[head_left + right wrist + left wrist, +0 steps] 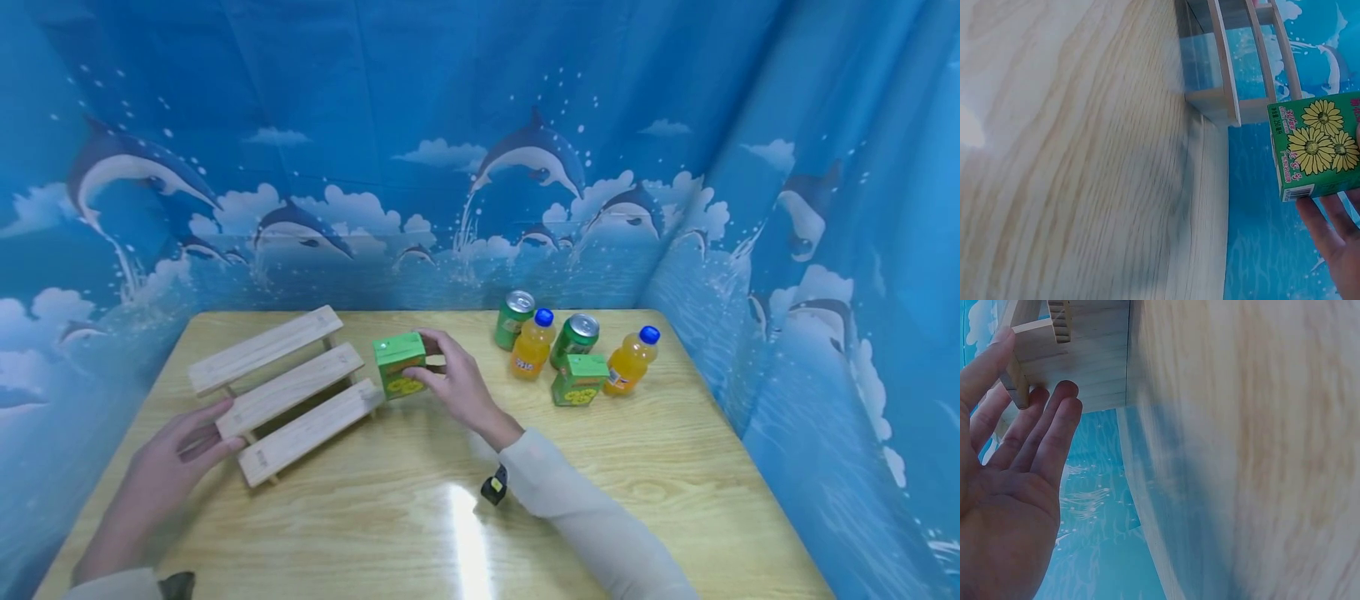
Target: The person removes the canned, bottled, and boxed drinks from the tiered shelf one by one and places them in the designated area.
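Observation:
A wooden three-step rack (292, 392) stands on the left part of the table. My left hand (168, 467) holds its left end, thumb on the middle step and fingers behind; the left wrist view shows the fingertips (1069, 406) against the wood. My right hand (461, 383) grips a green drink carton (400, 364) with yellow flowers, between thumb and fingers. That carton is just right of the rack's steps. In the right wrist view the carton's flower-printed face (1316, 144) shows, and part of the right hand lies outside the frame.
At the right stand two green cans (515, 319) (575, 340), two orange drink bottles (533, 345) (632, 361) with blue caps and a second green carton (581, 381). A blue dolphin-print curtain (420, 167) surrounds the wooden table (360, 525).

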A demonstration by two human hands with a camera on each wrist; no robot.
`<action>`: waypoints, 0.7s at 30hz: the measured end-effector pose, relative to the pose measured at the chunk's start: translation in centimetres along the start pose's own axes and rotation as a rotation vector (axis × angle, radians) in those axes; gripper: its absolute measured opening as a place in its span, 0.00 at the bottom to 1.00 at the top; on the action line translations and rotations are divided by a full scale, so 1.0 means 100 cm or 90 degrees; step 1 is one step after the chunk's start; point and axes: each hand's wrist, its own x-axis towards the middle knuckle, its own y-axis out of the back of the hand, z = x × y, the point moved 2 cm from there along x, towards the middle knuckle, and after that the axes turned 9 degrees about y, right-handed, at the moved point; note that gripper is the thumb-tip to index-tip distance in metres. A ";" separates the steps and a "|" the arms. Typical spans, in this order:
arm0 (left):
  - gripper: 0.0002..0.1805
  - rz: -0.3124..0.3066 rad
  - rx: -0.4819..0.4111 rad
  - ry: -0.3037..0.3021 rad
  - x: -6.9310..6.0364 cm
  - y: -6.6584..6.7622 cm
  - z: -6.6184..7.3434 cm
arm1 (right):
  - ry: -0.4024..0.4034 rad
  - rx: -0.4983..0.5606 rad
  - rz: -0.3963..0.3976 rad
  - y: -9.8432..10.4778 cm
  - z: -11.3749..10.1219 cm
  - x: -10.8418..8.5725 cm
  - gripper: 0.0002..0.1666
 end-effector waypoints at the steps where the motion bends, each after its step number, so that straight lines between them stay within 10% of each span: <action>1: 0.46 -0.001 -0.001 0.001 0.000 0.000 0.000 | -0.002 -0.003 0.003 0.001 0.001 0.000 0.38; 21: 0.46 0.005 0.005 -0.003 0.000 0.000 -0.001 | -0.055 -0.015 0.090 0.030 0.031 -0.003 0.37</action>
